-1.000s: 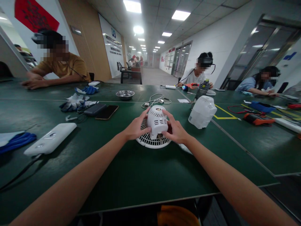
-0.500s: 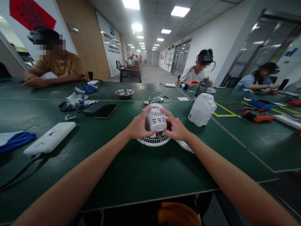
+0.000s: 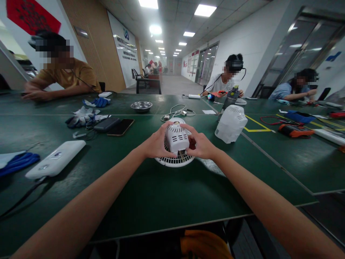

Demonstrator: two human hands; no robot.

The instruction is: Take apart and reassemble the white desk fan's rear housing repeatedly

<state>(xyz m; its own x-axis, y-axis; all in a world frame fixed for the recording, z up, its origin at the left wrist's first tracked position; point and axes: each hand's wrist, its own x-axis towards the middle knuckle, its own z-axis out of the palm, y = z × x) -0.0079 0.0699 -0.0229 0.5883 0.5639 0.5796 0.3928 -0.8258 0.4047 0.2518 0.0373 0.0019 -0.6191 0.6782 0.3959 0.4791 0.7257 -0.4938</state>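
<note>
A white slotted motor housing (image 3: 177, 139), looking like the back cover of a small fan, sits over a round white fan grille (image 3: 172, 162) on the green table. My left hand (image 3: 158, 141) grips the housing's left side, thumb low and fingers near the top. On its right side my right hand (image 3: 201, 143) holds it in the same way. Below the housing's lower edge a brownish part shows, too small to name. Something silvery and flat (image 3: 212, 166) lies on the table, partly hidden by my right wrist.
A translucent white container (image 3: 231, 124) and a bottle (image 3: 229, 99) stand to the right. Behind the grille lie a white cable (image 3: 179, 110) and a metal bowl (image 3: 141, 106). Leftward are a phone (image 3: 121, 127), gloves (image 3: 82, 118) and a white power bank (image 3: 56, 159). People sit across the table.
The housing has tilted and shifted slightly in my hands, with more of the gap beneath its lower edge showing. Both hands keep their hold. The view has shifted a little.
</note>
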